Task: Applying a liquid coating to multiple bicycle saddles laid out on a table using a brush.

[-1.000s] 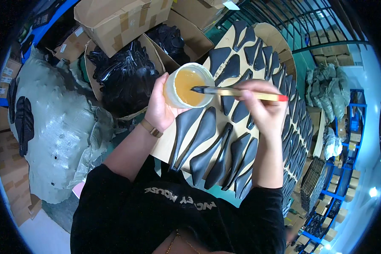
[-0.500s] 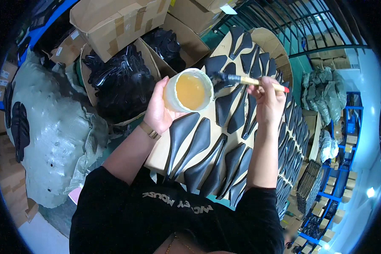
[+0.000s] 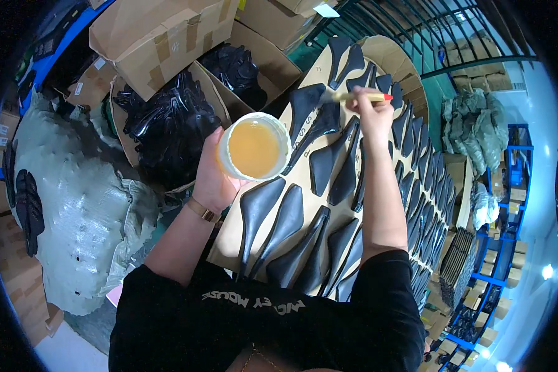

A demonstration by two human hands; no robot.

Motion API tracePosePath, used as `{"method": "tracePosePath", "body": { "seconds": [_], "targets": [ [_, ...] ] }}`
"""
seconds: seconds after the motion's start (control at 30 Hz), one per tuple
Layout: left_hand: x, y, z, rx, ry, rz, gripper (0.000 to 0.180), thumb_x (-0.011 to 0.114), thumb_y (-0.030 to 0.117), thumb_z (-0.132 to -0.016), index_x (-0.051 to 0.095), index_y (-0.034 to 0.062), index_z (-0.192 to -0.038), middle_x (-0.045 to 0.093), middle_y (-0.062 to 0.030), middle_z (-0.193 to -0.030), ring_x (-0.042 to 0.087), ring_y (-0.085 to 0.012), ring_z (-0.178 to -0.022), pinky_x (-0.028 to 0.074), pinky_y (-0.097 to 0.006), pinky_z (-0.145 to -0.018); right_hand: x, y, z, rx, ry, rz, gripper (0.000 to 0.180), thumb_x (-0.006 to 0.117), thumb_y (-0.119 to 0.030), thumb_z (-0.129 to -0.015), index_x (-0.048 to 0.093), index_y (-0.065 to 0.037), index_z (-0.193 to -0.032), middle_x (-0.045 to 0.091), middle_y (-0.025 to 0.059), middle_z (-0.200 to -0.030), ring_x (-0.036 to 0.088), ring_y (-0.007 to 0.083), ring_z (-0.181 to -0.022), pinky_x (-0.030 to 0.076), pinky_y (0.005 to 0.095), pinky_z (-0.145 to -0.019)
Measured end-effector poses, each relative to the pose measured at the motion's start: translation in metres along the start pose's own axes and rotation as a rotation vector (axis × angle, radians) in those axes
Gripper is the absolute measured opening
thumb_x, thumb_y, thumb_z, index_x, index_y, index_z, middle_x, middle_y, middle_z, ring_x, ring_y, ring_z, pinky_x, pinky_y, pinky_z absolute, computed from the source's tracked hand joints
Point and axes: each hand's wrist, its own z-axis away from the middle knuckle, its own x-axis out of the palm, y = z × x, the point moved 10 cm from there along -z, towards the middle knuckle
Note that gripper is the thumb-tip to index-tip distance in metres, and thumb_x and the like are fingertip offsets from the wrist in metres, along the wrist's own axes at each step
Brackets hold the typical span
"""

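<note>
Brush (image 3: 348,97) tight between right fingers (image 3: 366,106), bristles (image 3: 331,97) leftward; cup (image 3: 284,146) in grip of left fingers (image 3: 211,150)

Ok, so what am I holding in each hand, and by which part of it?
Your left hand holds the cup by its outer side, below the rim. Your right hand holds the brush by its handle.
</note>
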Motion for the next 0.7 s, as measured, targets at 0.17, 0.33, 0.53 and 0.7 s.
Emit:
{"method": "tracePosePath", "body": {
  "seconds": [0.17,0.33,0.53,0.7],
  "targets": [
    [-0.004,-0.002,-0.002,0.001,-0.034,0.054,0.049,0.035,0.046,-0.094,0.049,0.0126,-0.126,0.051,-0.0066,-0.129,0.046,-0.0235,-0.121,0.035,-0.048,-0.101,0.003,0.015,0.003,0.022,-0.041,0.258,0.015,0.06,-0.014,-0.087,0.064,0.001,-0.087,0.063,0.0055,-0.072,0.061,0.0119,-0.061,0.051,0.0241,-0.06],
    [-0.014,0.004,0.001,0.025,-0.001,0.062,0.047,0.037,0.046,-0.093,0.051,0.0134,-0.125,0.053,-0.0056,-0.127,0.048,-0.0223,-0.12,0.037,-0.047,-0.1,0.002,0.004,0.004,0.056,0.001,-0.072,0.014,0.06,-0.013,-0.087,0.063,0.0,-0.09,0.064,0.0075,-0.073,0.063,0.0134,-0.063,0.054,0.0249,-0.059],
    [-0.016,0.005,0.004,0.025,-0.011,0.065,0.048,0.038,0.047,-0.093,0.051,0.014,-0.126,0.052,-0.0056,-0.127,0.048,-0.0224,-0.12,0.038,-0.047,-0.1,0.057,-0.01,0.006,-0.144,-0.31,0.309,0.017,0.062,-0.016,-0.088,0.064,0.001,-0.091,0.065,0.0046,-0.077,0.062,0.0111,-0.07,0.05,0.0235,-0.066],
    [-0.02,0.008,0.007,0.027,0.008,0.081,0.048,0.038,0.047,-0.093,0.05,0.0148,-0.126,0.052,-0.0055,-0.128,0.048,-0.0224,-0.12,0.038,-0.049,-0.1,0.047,-0.027,-0.007,-0.092,-0.213,0.273,0.011,0.06,-0.01,-0.087,0.063,0.001,-0.088,0.063,0.0033,-0.076,0.06,0.0107,-0.07,0.049,0.0233,-0.067]
  ]
}}
